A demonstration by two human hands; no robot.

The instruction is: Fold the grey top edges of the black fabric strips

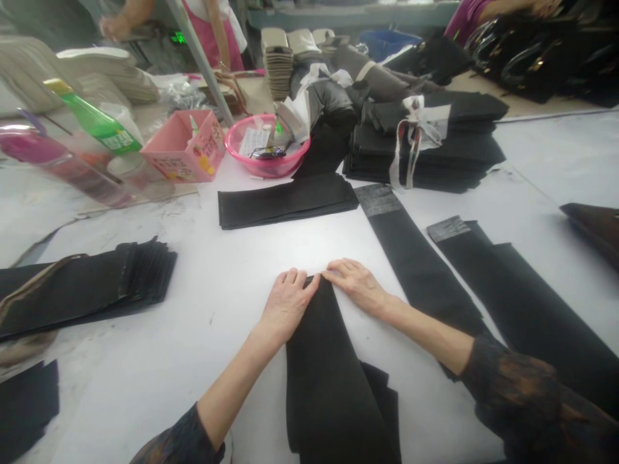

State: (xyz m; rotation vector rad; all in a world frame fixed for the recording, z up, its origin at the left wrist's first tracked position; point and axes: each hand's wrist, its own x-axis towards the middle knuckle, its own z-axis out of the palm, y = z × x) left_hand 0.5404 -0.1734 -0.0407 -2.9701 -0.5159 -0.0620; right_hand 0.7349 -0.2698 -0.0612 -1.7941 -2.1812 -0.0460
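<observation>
A long black strip (333,380) lies lengthwise on the white table (232,258), its far end between my two hands. My left hand (291,299) pinches the left part of that far edge, thumb and fingers pressed on the material. From the right, my right hand (355,281) grips the edge's right corner between thumb and forefinger. The two thumbs nearly touch. More black pieces show under the strip at its lower right. Just beyond the hands lies a flat stack of black pieces (285,201).
Black strips with greyish ends (416,258) lie on the right. A black stack (145,277) is at the left. Behind stand a pink basin (265,169), a pink box (169,154), a green bottle (97,122) and a tied black bundle (367,154). Other people are at the back.
</observation>
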